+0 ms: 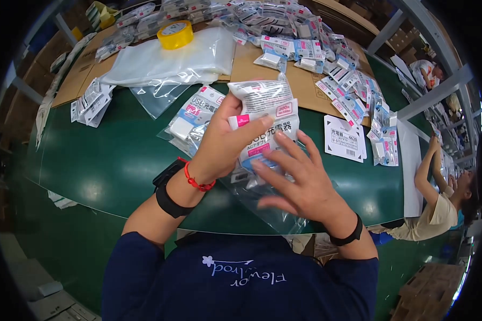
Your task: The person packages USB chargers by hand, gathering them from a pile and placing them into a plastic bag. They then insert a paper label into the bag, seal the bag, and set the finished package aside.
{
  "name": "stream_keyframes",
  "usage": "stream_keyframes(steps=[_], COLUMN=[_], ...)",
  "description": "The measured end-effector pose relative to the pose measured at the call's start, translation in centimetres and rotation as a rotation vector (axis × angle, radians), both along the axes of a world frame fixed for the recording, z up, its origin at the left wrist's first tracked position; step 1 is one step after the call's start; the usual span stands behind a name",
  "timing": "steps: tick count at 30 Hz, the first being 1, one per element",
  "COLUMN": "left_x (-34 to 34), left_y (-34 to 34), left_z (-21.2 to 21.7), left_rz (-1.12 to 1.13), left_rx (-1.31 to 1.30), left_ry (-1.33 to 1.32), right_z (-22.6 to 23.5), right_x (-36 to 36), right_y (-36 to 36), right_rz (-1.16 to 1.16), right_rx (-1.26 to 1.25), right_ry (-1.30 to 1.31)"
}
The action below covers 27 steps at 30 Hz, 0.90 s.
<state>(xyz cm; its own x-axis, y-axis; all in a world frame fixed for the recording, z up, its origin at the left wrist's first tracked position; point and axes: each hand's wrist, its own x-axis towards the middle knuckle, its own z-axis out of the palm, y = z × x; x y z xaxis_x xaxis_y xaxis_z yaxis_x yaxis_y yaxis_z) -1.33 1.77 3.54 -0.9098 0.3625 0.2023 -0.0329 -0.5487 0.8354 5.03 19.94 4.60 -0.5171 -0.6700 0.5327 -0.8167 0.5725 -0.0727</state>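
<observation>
Handful of packets [268, 104] in hand, plenty more lying loose
Left hand [218, 140] has them pinched under its thumb, above the green table [107, 166]; right hand [305, 187] is spread loosely at their front, can't tell if it's touching. There's a messy pile [305, 49] at the far side, and the clear bags [198, 59] under the tape [177, 39] look unfilled to me.

Bright, even light leaves soft glare on the green counter [99, 171]; fisheye distortion bends the blackened edges.
</observation>
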Motion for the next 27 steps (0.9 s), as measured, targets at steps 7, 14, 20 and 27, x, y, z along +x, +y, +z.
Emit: stream_keyframes(steps=[7, 14, 20, 27], left_x=[1.3, 2.5, 6.4, 6.9], left_y=[0.8, 1.2, 3.6, 3.4], left_z=[1.5, 0.8, -4.7, -7.4], left_rz=[-0.149, 0.186, 0.075, 0.057], left_rx=[-0.045, -0.377, -0.981, -1.022], left_ry=[0.171, 0.457, 0.852, 0.862], right_z=[-1.0, -2.4, -3.0, -2.6], right_x=[0.4, 2.0, 5.6, 8.8], right_y=[0.3, 3.9, 10.5, 13.9], right_rz=[0.009, -0.107, -0.375, -0.31], right_rx=[-1.135, -1.399, -1.398, -0.635], right_ry=[-0.735, -0.86, -0.816, -1.294])
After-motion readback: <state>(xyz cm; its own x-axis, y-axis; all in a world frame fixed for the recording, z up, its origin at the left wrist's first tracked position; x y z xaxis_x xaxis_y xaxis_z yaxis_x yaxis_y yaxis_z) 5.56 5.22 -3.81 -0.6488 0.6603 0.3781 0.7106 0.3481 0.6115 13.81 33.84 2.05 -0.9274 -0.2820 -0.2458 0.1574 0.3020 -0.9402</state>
